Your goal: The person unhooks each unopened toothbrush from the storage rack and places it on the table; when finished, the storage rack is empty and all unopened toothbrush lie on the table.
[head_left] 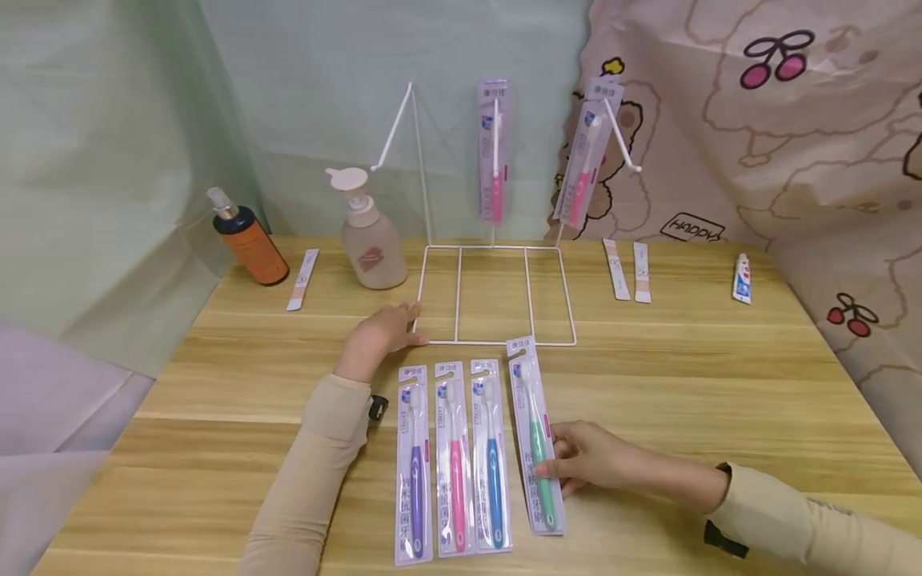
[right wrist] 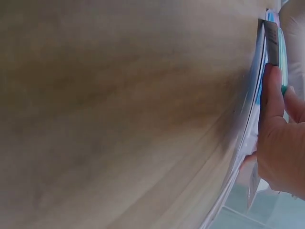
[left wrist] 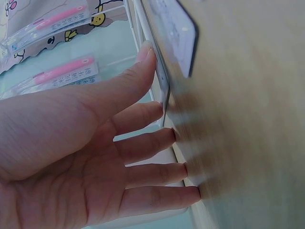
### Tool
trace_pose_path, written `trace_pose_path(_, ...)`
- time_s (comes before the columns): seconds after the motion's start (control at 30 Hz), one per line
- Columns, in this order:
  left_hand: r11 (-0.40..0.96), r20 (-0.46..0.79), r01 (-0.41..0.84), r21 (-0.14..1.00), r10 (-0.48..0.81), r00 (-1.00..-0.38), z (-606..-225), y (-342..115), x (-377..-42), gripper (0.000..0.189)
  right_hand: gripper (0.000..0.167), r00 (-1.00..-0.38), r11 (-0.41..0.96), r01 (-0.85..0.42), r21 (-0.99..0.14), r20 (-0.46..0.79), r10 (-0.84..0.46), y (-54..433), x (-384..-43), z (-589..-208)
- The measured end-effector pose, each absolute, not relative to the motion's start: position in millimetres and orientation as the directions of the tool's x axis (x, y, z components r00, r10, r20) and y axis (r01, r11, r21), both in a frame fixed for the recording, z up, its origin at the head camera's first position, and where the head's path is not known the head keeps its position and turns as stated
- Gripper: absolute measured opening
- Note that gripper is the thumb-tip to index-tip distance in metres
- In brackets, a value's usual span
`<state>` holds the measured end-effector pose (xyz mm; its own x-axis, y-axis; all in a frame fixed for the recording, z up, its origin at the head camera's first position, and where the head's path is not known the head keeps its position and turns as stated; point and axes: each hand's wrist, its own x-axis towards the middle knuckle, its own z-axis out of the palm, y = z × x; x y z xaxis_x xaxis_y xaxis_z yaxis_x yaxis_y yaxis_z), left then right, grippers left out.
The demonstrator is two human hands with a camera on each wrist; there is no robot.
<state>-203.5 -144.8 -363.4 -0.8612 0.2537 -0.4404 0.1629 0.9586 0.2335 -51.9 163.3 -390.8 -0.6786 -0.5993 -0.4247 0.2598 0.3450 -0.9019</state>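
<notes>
Green toothbrush (head_left: 539, 448) in a clear-fronted pack lies at the near middle of the table (head_left: 720, 376), at a slant, its top end overlapping the near edge of the white wire rack (head_left: 497, 344) as seen from the head. The right hand (head_left: 594, 454) grips this pack by its right edge, thumb over the front and fingers behind. Just to its left, three more packs lie side by side: a blue toothbrush (head_left: 493, 464), a pink toothbrush (head_left: 456, 480) and, farthest left, a purple toothbrush (head_left: 416, 488). The left hand (head_left: 385, 330) rests at the rack's near left corner, its fingers straight and spread, the fingertips down by the table and the thumb against the wire. Packs with pink toothbrushes hang from the rack's middle hook (head_left: 495, 136) and right hook (head_left: 621, 136). Left of the rack stand a pump bottle (head_left: 374, 252) and, farther left, an orange spray bottle (head_left: 252, 248), with a sachet (head_left: 302, 280) between them. To the right lie two more sachets (head_left: 642, 274) and a small toothpaste tube (head_left: 742, 279).
</notes>
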Motion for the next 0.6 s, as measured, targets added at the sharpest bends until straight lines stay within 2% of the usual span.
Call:
trace_pose_path(0.37,0.960,-0.447,0.153,0.233,0.245,-0.860,-364.0,-145.0,-206.3,0.075,0.027,-0.637,0.303,0.377,-0.875,-0.482,-0.602,166.4,-51.0,-396.1)
trace_pose_path(0.6,0.961,-0.448,0.149,0.232,0.242,-0.861,-366.2,-145.1,-206.5,0.075,0.029,-0.618,0.338,0.383,-0.860,-0.510,-0.598,163.1,-53.1,-396.2)
